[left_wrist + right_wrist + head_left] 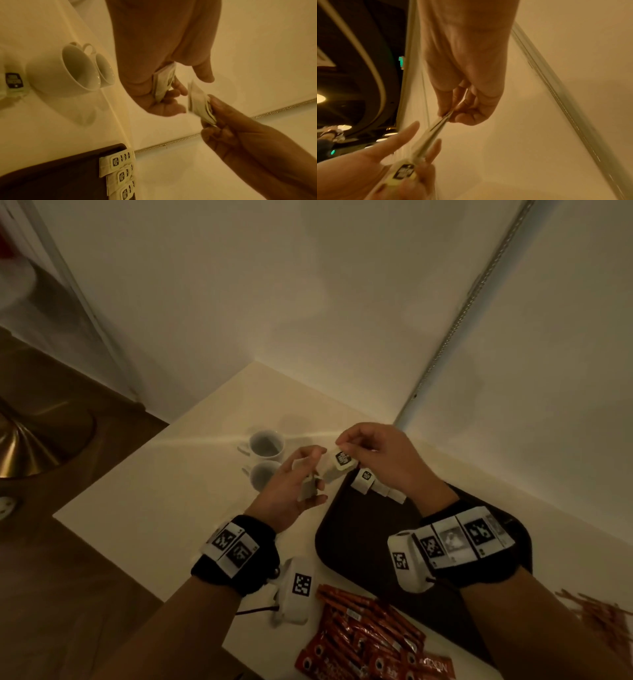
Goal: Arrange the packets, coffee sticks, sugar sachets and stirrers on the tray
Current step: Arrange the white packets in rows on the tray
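My left hand (313, 474) grips a small stack of pale packets (306, 489), seen edge-on between its fingers in the left wrist view (163, 83). My right hand (344, 445) pinches one or two more packets (342, 462) by the top edge, close beside the left fingers and above the dark tray's (359, 542) far left corner. A row of overlapping packets (366, 479) with black labels lies along the tray's far edge (118, 166). Red coffee sticks (363, 635) are heaped on the table in front of the tray. Thin stirrers (603, 618) lie at the near right.
Two white cups (265, 445) stand on the table left of the tray, close behind my left hand. One more packet (13, 81) lies beyond the cups. Walls close off the table at the back and right. The table's left edge drops to a wooden floor.
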### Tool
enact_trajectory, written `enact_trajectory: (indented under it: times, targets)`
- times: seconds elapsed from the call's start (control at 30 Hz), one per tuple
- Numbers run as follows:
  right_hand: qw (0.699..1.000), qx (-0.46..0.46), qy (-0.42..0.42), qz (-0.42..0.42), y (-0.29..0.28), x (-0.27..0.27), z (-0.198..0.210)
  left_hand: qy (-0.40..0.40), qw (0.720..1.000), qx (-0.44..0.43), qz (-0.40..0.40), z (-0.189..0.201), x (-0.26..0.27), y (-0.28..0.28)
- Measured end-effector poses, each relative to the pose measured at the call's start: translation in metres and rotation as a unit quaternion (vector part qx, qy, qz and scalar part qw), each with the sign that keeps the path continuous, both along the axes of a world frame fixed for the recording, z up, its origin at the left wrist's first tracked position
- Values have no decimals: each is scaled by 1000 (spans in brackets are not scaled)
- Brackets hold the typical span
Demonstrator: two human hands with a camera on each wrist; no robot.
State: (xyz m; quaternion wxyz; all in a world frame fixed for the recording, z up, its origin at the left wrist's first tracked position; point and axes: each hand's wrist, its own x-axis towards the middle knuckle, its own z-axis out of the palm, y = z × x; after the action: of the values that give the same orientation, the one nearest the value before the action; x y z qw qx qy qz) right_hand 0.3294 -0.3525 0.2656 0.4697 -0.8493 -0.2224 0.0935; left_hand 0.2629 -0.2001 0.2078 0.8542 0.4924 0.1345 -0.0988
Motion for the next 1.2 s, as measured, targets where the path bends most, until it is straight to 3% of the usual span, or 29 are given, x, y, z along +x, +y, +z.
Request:
enact_trajectory:
  times: [0.1,0.37,0.7,0.87,1.07,1.2]
  targets:
    - [995,-63,-70,39,-3,2,29,-23,999,25,14,4,4,-5]
    - [973,-176,-130,77,10,5,76,-88,995,26,-30,21,11,-22]
    - [978,-175,-98,63,6,8,80,-128,991,-39,-24,27,15,-28]
    - [985,-141,-74,63,1,12,78,-152,988,5,17,29,16,-28]
    - [979,-179,-56,85,-8,11,73,-182,977,59,100,33,16,-23]
    - [977,-183,-80,80,-12,9,69,-183,975,56,110,36,16,-23]
